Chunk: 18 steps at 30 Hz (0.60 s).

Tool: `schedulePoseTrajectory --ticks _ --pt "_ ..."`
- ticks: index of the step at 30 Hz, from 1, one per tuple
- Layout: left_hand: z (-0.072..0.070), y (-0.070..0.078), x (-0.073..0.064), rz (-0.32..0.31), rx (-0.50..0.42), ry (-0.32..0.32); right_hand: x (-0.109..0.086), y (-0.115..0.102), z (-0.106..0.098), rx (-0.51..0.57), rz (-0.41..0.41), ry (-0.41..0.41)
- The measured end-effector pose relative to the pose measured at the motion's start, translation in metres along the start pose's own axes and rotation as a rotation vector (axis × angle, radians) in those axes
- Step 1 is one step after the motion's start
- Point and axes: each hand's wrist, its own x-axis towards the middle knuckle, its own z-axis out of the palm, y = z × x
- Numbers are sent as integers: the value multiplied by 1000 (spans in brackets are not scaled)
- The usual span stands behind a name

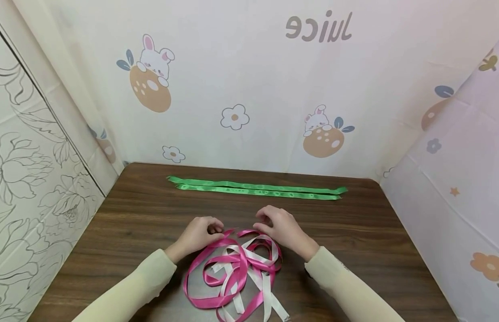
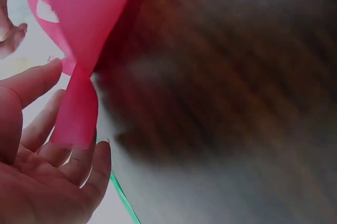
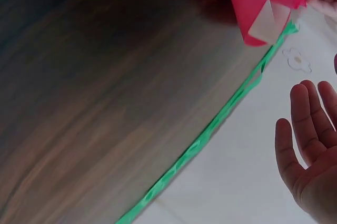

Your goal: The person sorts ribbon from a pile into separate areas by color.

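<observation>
- Pink ribbons (image 1: pixel 209 303) and white ribbons (image 1: pixel 267 290) lie looped together in a tangle on the near part of the brown table (image 1: pixel 354 232).
- The left hand (image 1: pixel 198 234) is at the tangle's far left edge, thumb and fingers apart; a pink ribbon end crosses in front of its fingers, perhaps touching them, though the dim wrist view leaves that unclear.
- The right hand (image 1: pixel 282 227) is at the far right edge, its fingers loosely spread.
- Two green ribbons (image 1: pixel 253 192) lie side by side beyond both hands, near the patterned curtain (image 1: pixel 257 67).
</observation>
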Motion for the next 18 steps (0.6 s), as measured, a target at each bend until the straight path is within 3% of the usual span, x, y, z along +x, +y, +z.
schedulePoseTrajectory --ticks 5,12,18 --pt "4 -1 0 1 -1 -6 10 -6 13 2 -20 -60" --pt "7 -1 2 -3 -19 3 19 -14 34 -32 -147 -119" --pt "6 3 3 30 -43 9 21 -19 40 -39 -201 -116"
